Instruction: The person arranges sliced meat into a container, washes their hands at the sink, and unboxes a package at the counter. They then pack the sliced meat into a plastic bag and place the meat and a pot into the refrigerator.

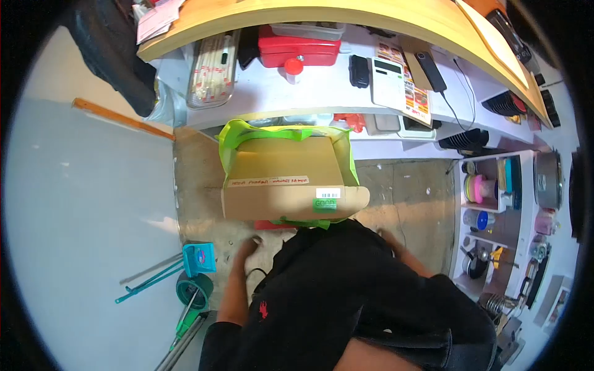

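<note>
A brown cardboard box point(278, 201) with a handwritten label and a green sticker stands in a lime-green bag point(228, 139), in front of my body. Low to the left of the bag hangs my left hand point(251, 245), apart from the box. It looks curled, but its fingers are too small and dark to make out. On the other side, my right hand point(385, 237) is partly covered by my black clothing point(346, 266), near the box's lower right corner. No held thing shows at either hand.
Ahead is a desk shelf point(322, 102) with a red cash box point(297, 49), a calculator point(388, 80) and a clear tray point(210, 68). At left lie a teal dustpan point(199, 258) and a bin point(194, 290). A white shelf unit point(526, 204) stands at right.
</note>
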### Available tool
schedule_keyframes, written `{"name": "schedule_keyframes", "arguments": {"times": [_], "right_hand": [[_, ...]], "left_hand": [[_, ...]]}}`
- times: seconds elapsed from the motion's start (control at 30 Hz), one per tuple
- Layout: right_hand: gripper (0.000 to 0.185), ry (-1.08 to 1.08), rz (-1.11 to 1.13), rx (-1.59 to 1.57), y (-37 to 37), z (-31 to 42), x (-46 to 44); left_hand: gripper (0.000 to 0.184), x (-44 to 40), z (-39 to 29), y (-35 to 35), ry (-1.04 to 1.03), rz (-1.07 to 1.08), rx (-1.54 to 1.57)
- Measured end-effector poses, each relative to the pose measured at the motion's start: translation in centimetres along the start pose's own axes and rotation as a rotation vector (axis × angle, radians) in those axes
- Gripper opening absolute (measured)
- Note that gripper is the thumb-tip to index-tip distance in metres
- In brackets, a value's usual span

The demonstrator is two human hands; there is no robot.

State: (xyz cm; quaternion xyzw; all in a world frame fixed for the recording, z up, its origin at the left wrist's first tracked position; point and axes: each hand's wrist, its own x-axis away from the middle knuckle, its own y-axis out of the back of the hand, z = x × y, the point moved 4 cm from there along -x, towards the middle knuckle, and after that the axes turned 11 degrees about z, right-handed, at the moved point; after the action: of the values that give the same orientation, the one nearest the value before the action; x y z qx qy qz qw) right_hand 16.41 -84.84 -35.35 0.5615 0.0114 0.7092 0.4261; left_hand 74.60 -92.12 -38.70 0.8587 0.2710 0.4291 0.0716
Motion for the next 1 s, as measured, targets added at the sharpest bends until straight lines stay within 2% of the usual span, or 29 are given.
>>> {"name": "schedule_keyframes", "arguments": {"times": [0.03, 0.07, 0.1, 0.13, 0.17, 0.2, 0.3, 0.4, 0.5, 0.6, 0.63, 0.67, 0.7, 0.73, 0.8, 0.83, 0.93, 1.0], "right_hand": [[0.034, -0.008, -0.034, -0.089, 2.7, 0.7, -2.3], [0.035, -0.047, 0.041, 0.205, 6.2, 0.5, -6.3], [0.034, -0.011, -0.107, -0.413, 11.6, 7.4, -2.7], [0.031, 0.466, -0.227, -0.676, 14.4, 10.1, -3.6], [0.023, 0.293, -0.304, -0.496, 19.1, 17.8, -0.3], [0.024, 0.413, -0.251, -0.477, 22.1, 22.6, 1.6], [0.024, 0.723, -0.021, -0.287, 24.7, 33.5, 9.5], [0.041, 0.864, -0.058, 0.13, 21.6, 37.3, 13.8], [0.056, 0.692, -0.184, 0.353, 19.3, 37.4, 13.0], [0.056, 0.828, -0.178, -0.067, 22.1, 38.0, 12.6], [0.058, 0.797, -0.19, -0.068, 23.5, 38.8, 13.0], [0.057, 0.897, -0.251, -0.134, 24.0, 38.7, 12.2], [0.057, 0.931, -0.213, -0.15, 24.3, 39.1, 12.0], [0.056, 0.963, -0.176, -0.163, 24.7, 39.5, 11.9], [0.054, 1.037, -0.274, -0.096, 24.0, 39.4, 10.5], [0.053, 1.072, -0.319, -0.062, 23.2, 39.1, 9.7], [0.05, 1.0, -0.429, -0.063, 20.9, 37.6, 8.1], [0.051, 0.929, -0.394, -0.082, 19.6, 36.7, 8.0]], "left_hand": [[0.031, -1.3, 3.9, 3.1, 0.29, -0.267, -0.073], [0.032, 3.1, -2.3, 11.4, 0.119, -0.327, -0.209], [0.029, 6.3, -7.8, 16.5, 0.062, -0.477, 0.004], [0.025, 9.7, -13.6, 21.7, -0.028, -0.629, 0.209], [0.025, 11.6, -17.2, 25.1, 0.029, -0.7, 0.226], [0.028, 13.3, -20.2, 27.1, 0.087, -0.771, 0.243], [0.047, 15.7, -28.8, 27.6, -0.158, -0.613, -0.016], [0.068, 15.0, -31.3, 24.2, -0.242, -0.57, -0.226], [0.08, 15.4, -34.7, 23.1, -0.087, -0.553, -0.205], [0.084, 14.2, -32.7, 24.9, -0.202, -0.544, -0.256], [0.083, 14.4, -33.2, 25.6, -0.167, -0.598, -0.307], [0.083, 14.9, -34.3, 26.3, -0.135, -0.649, -0.36], [0.083, 14.9, -35.0, 26.9, -0.106, -0.697, -0.415], [0.082, 14.3, -35.3, 27.2, -0.147, -0.72, -0.317], [0.08, 12.9, -35.0, 27.2, -0.228, -0.76, -0.119], [0.078, 12.3, -34.5, 26.7, -0.21, -0.792, -0.139], [0.076, 10.7, -33.2, 25.3, -0.148, -0.829, -0.169], [0.077, 10.8, -32.9, 23.9, -0.091, -0.789, -0.149]]}}
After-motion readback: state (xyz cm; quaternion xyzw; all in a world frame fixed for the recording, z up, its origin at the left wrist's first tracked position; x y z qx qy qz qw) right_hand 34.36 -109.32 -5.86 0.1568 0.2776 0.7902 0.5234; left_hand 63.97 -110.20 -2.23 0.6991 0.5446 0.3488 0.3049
